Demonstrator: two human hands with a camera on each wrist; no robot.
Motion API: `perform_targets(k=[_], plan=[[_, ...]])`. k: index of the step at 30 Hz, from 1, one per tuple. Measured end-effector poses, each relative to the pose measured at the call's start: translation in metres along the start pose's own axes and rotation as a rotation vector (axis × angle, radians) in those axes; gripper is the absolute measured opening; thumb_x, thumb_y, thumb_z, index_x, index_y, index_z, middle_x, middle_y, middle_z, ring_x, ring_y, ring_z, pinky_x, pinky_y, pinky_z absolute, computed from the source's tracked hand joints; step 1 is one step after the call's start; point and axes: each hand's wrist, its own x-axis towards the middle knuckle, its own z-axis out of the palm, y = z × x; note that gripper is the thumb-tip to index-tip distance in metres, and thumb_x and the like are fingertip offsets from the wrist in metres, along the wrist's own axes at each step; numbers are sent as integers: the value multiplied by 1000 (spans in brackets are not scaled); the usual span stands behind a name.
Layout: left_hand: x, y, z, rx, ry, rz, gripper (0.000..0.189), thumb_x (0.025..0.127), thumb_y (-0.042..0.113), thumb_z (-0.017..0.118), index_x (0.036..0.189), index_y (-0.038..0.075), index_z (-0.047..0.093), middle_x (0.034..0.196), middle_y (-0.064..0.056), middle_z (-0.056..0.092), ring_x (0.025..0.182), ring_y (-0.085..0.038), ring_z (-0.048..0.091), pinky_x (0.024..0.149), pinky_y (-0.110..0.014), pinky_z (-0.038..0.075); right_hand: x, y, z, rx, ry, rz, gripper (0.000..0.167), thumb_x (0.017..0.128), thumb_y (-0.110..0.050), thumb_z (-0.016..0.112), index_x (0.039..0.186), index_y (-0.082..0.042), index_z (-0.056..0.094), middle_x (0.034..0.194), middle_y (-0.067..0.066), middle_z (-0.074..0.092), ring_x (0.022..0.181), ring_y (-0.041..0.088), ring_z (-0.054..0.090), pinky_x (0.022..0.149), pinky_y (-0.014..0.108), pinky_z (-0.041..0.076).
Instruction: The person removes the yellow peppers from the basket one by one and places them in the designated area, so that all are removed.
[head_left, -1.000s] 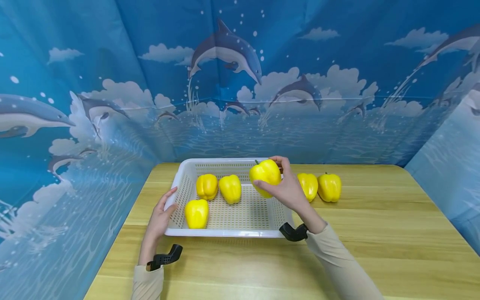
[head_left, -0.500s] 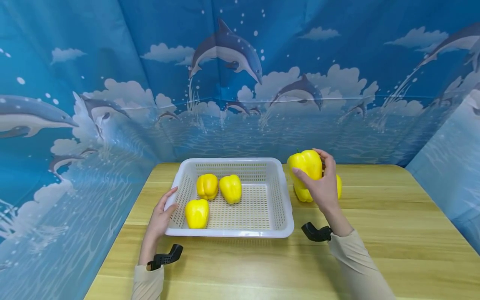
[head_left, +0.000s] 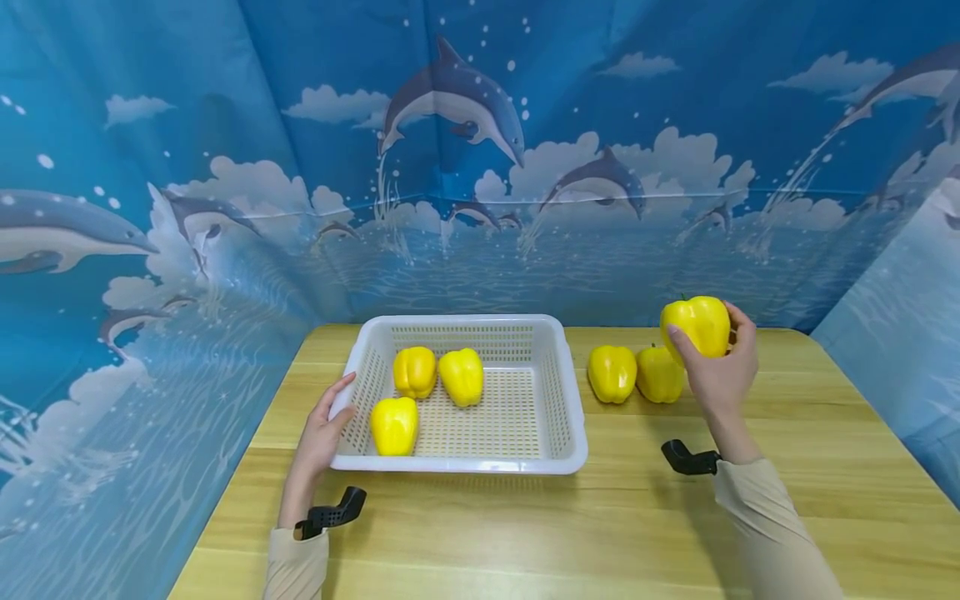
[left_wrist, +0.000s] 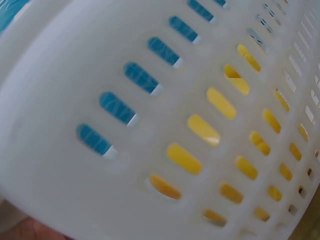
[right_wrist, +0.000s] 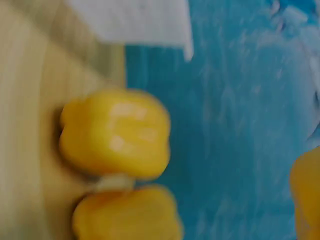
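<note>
Raised above the right part of the table, my right hand (head_left: pixel 726 367) grips a yellow bell pepper (head_left: pixel 699 325) between thumb and fingers. A part of that pepper (right_wrist: pixel 307 192) shows at the right edge of the right wrist view. Two more yellow bell peppers, a left one (head_left: pixel 612 374) and a right one (head_left: pixel 660 373), stand side by side on the table just left of and below it. My left hand (head_left: pixel 321 429) holds the left rim of a white plastic basket (head_left: pixel 457 465). Its slotted wall (left_wrist: pixel 65 85) fills the left wrist view, hiding most of that hand.
Inside the basket sit three yellow peppers, including a front one (head_left: pixel 394 426), all towards its left side. Behind the wooden table (head_left: pixel 525 533) hangs a blue dolphin-print curtain (head_left: pixel 480 267), close along the back edge.
My right hand has carried its pepper from above the basket rightward, past the two peppers on the table. The left hand and the basket have stayed in place.
</note>
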Motion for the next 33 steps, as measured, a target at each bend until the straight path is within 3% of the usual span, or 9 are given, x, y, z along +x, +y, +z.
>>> perform_targets(k=[7,16,18,22,33], plan=[[-1,-3,-2,0,3,-4,50,101,14,41,148,26,32,153,-11,22,128,-38,36,96,-60,35,20,43,-14,-106,2,118,72,78,-34,77,141,-18,44,129,6,48,95,13,43,73,24,36],[-1,-3,-2,-22,-11,9,49,102,14,41,148,26,32,153,-12,22,129,-38,35,97,-60,34,41,131,-26,-202,-141,254,86,76,-55,70,147,-22,34,141,9,40,114,27,42,76,26,42],[0,-3,-2,-24,-11,9,49,102,14,41,148,26,32,153,-12,22,130,-38,34,98,-60,33,40,134,-28,-223,-177,273,91,77,-57,68,149,-16,30,143,13,37,117,31,42,83,36,44],[0,-4,-2,-11,-3,7,49,101,14,42,148,26,32,153,-12,22,129,-38,35,97,-60,33,31,118,-30,-231,-239,318,92,83,-51,65,150,-7,21,147,20,30,125,39,35,96,53,36],[2,-5,-1,-2,3,-8,49,101,14,41,147,27,34,153,-10,23,128,-38,36,95,-61,36,20,115,-30,-231,-300,371,92,87,-48,60,151,-1,12,151,25,19,133,43,24,104,56,26]])
